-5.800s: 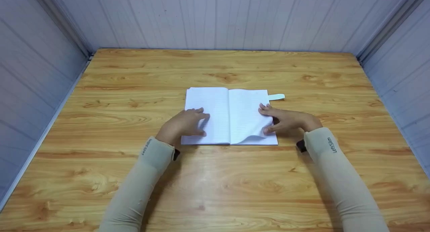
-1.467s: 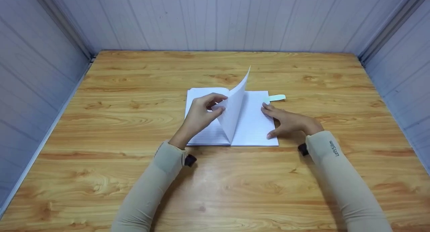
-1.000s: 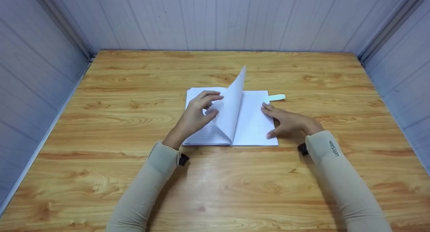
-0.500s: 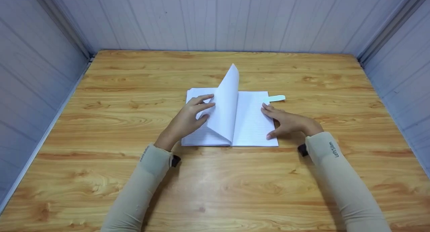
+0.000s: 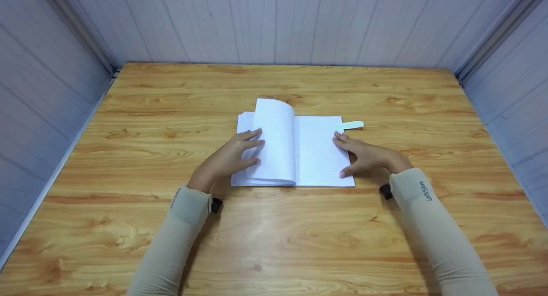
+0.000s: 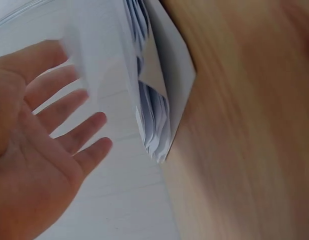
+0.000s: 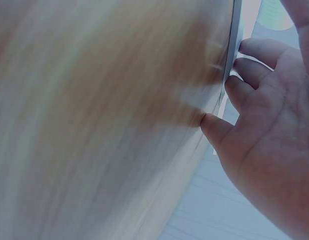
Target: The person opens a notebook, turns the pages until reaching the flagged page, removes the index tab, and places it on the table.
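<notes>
An open notebook with faintly lined white pages (image 5: 319,152) lies on the wooden table in the head view. One of its leaves (image 5: 276,137) curves over the left half, its far corner raised. My left hand (image 5: 227,159) is at this leaf's outer edge, fingers spread and straight; the left wrist view shows the palm and fingers extended beside the bent page stack (image 6: 152,115). My right hand (image 5: 368,155) rests at the notebook's right edge, fingertips on the page and thumb near the lower corner. A pale green strip (image 5: 353,125) sticks out past the right edge.
The wood-grain table (image 5: 274,236) reaches to white panelled walls (image 5: 274,26) at the back and both sides. Both forearms wear beige sleeves (image 5: 441,231), with a dark device (image 5: 386,191) at each wrist.
The leaf, standing upright near the spine earlier, has swung over to the left half. My left hand has loosened its pinch and moved left and down with it. The right hand stays put.
</notes>
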### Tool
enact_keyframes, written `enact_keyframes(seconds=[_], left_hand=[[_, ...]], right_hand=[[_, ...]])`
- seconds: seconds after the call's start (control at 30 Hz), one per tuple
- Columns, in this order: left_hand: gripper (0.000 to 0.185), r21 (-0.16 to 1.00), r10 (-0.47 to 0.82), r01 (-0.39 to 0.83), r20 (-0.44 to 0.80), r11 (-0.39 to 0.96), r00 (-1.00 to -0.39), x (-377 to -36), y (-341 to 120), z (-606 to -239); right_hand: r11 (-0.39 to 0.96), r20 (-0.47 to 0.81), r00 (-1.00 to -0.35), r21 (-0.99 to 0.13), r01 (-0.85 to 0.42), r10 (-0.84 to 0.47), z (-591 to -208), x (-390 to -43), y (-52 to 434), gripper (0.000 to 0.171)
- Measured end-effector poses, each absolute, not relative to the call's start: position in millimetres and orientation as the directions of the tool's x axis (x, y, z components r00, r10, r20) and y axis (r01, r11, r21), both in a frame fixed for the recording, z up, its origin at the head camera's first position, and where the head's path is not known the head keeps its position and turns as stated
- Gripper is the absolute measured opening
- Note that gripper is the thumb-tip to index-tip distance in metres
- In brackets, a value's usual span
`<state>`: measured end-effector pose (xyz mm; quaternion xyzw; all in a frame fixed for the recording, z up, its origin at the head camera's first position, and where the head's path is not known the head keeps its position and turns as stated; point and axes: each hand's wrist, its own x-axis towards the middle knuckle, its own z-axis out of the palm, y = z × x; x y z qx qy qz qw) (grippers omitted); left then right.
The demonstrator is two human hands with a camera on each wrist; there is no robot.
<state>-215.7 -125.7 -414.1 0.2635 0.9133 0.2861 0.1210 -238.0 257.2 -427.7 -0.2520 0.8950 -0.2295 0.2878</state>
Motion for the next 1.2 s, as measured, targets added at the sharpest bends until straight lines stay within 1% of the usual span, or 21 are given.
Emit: enact_keyframes(seconds=[0.13, 0.27, 0.4, 0.57, 0.77, 0.97, 1.07, 1.2], left_hand=[[0.064, 0.577, 0.584, 0.401, -0.168, 0.711, -0.794, -217.2, -129.7, -418.6], [0.073, 0.600, 0.599, 0.370, -0.236, 0.709, -0.765, -218.3, -134.2, -421.0], [0.077, 0.609, 0.574, 0.306, -0.309, 0.732, -0.758, -217.5, -138.8, -421.4], [0.080, 0.587, 0.534, 0.247, -0.384, 0.771, -0.753, -216.2, -141.6, -420.7], [0.079, 0.587, 0.519, 0.219, -0.409, 0.779, -0.750, -215.1, -144.0, -420.4], [0.079, 0.614, 0.542, 0.220, -0.406, 0.758, -0.736, -215.0, -147.6, -421.2], [0.079, 0.622, 0.537, 0.205, -0.409, 0.756, -0.737, -215.5, -148.3, -421.9], [0.080, 0.630, 0.548, 0.218, -0.394, 0.746, -0.738, -216.0, -148.7, -423.1]], right_hand=[[0.764, -0.396, -0.706, -0.560, -0.321, -0.587, -427.5, -237.9, 256.8, 0.106], [0.762, -0.392, -0.706, -0.560, -0.326, -0.590, -428.0, -238.1, 256.9, 0.106], [0.766, -0.396, -0.706, -0.554, -0.326, -0.587, -428.0, -238.4, 257.5, 0.107], [0.766, -0.397, -0.703, -0.550, -0.333, -0.590, -427.3, -238.5, 257.7, 0.106], [0.774, -0.403, -0.706, -0.540, -0.331, -0.583, -427.9, -238.1, 256.7, 0.106], [0.780, -0.404, -0.714, -0.537, -0.321, -0.572, -427.8, -237.0, 255.8, 0.106], [0.779, -0.400, -0.716, -0.541, -0.319, -0.571, -426.3, -236.6, 256.2, 0.106], [0.767, -0.390, -0.713, -0.554, -0.323, -0.582, -423.2, -237.2, 256.9, 0.103]])
